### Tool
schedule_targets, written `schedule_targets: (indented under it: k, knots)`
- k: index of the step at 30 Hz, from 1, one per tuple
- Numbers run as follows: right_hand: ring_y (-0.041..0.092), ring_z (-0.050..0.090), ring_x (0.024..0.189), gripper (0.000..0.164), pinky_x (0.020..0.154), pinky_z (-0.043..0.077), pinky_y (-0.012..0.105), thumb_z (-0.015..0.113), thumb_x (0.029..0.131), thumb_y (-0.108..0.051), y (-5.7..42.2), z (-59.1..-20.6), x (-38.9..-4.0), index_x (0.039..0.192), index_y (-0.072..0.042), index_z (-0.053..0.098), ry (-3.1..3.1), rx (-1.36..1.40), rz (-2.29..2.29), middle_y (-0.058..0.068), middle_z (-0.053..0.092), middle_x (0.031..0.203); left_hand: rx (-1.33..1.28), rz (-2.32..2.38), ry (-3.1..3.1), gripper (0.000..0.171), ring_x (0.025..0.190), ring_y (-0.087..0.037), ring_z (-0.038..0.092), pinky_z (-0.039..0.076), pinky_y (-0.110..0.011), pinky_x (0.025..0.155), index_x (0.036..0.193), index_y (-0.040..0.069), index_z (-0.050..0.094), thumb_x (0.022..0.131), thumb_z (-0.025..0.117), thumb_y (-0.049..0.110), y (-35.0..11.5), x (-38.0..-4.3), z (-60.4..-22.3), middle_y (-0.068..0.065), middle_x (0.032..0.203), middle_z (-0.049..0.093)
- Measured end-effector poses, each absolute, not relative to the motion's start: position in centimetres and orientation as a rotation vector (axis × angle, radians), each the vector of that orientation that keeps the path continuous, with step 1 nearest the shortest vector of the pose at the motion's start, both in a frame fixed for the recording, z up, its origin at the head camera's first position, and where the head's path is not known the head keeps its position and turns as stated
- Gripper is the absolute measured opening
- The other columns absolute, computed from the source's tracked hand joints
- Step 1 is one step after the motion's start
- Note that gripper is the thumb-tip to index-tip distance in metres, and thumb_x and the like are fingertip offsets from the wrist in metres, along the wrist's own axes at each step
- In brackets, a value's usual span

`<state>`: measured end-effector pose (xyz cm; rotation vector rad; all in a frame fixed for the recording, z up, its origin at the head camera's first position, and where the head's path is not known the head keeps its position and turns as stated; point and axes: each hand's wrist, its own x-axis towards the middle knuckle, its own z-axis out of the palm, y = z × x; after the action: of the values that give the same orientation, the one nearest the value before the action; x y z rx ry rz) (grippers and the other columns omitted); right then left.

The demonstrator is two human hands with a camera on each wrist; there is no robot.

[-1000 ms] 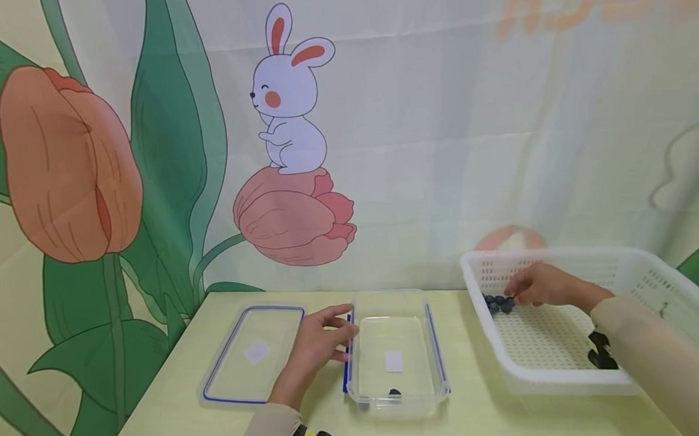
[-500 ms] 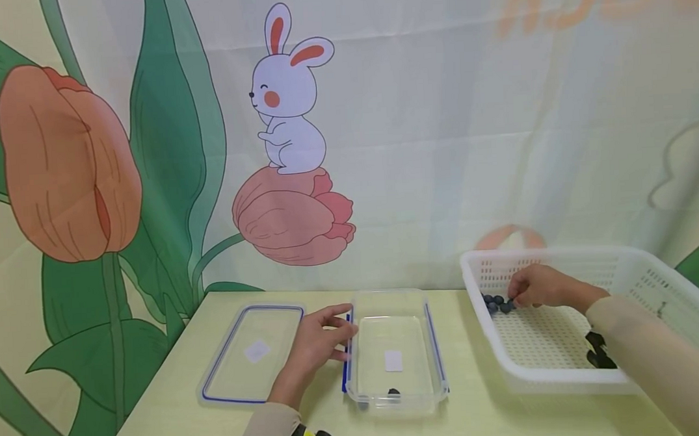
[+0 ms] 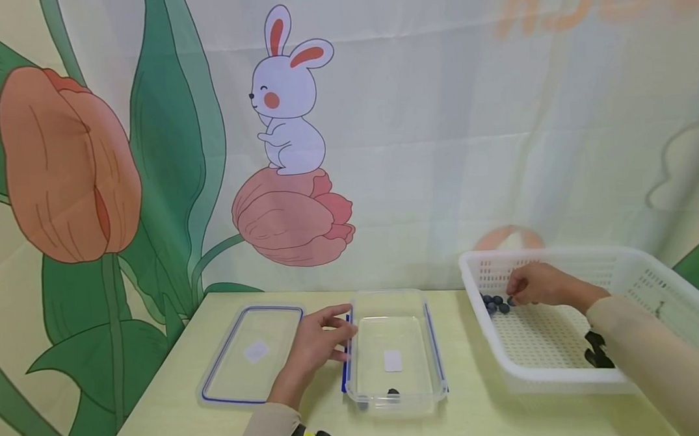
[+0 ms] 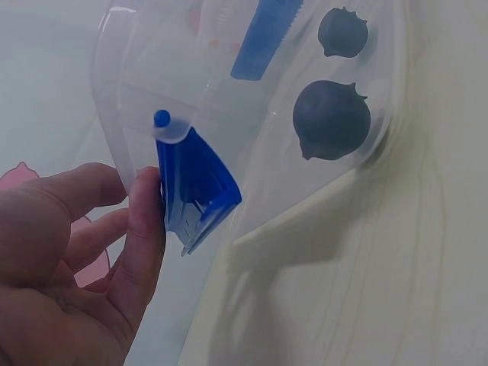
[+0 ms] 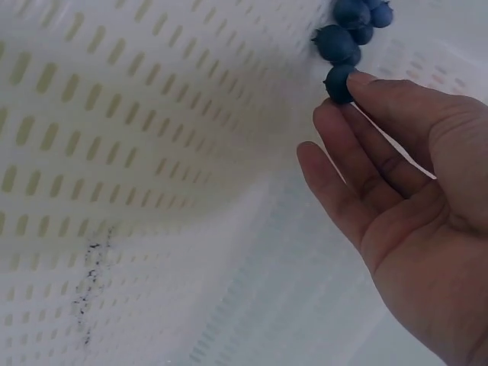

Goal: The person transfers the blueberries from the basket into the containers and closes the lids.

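My right hand [image 3: 534,284] reaches into the white basket [image 3: 511,367]. In the right wrist view its thumb and a fingertip pinch a dark blueberry [image 5: 338,84], beside a small cluster of blueberries [image 5: 352,27] at the basket's left end. My left hand [image 3: 315,343] rests its fingertips against the left side of a clear plastic container [image 3: 369,409], fingers loosely bent. A blue latch [image 4: 194,187] hangs beside these fingertips in the left wrist view. Two blueberries, a larger one [image 4: 332,120] and a smaller-looking one [image 4: 343,33], lie in the container's near end.
A clear lid [image 3: 240,403] with a blue seal lies flat left of the container. The basket's raised walls surround my right hand. Behind the pale table [image 3: 470,427] hangs a printed curtain [image 3: 416,143] with a rabbit and tulips.
My right hand has shifted only slightly among the berries, and a blueberry now shows at its fingertips. My left hand, the container and the lid stay in place.
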<state>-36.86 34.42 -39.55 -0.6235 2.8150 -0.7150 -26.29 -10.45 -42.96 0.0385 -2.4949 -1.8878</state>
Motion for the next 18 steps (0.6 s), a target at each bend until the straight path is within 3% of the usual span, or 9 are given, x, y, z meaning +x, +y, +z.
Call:
schedule_targets:
  k: [7, 15, 18]
  knots:
    - [0.022, 0.070, 0.090, 0.012, 0.074, 0.060, 0.036, 0.076, 0.094, -0.003, 34.1, -37.5, -36.1, 0.104, 0.004, 0.076, 2.833, -0.688, -0.758, 0.007, 0.076, 0.098, 0.036, -1.896, -2.491, 0.046, 0.082, -0.020, 0.071, 0.064, -0.032, 0.063, 0.142, 0.012, 0.069, 0.097, 0.079, 0.012, -10.5, -26.3, -43.0, -0.012, 0.109, 0.067]
    - [0.030, 0.071, 0.100, 0.023, 0.084, 0.060, 0.048, 0.072, 0.101, -0.011, 33.3, -33.8, -34.6, 0.118, 0.004, 0.074, 2.921, -0.681, -0.798, 0.010, 0.076, 0.109, 0.026, -1.893, -2.485, 0.046, 0.082, -0.021, 0.071, 0.064, -0.031, 0.063, 0.142, 0.011, 0.069, 0.097, 0.078, 0.011, -10.5, -26.3, -42.9, -0.012, 0.109, 0.067]
    - [0.028, 0.072, 0.101, 0.024, 0.086, 0.060, 0.047, 0.072, 0.102, -0.012, 32.9, -32.8, -33.9, 0.121, 0.003, 0.074, 2.940, -0.702, -0.815, 0.007, 0.076, 0.110, 0.037, -1.897, -2.487, 0.046, 0.082, -0.021, 0.071, 0.064, -0.031, 0.063, 0.142, 0.011, 0.069, 0.097, 0.078, 0.012, -10.5, -26.3, -42.9, -0.012, 0.109, 0.067]
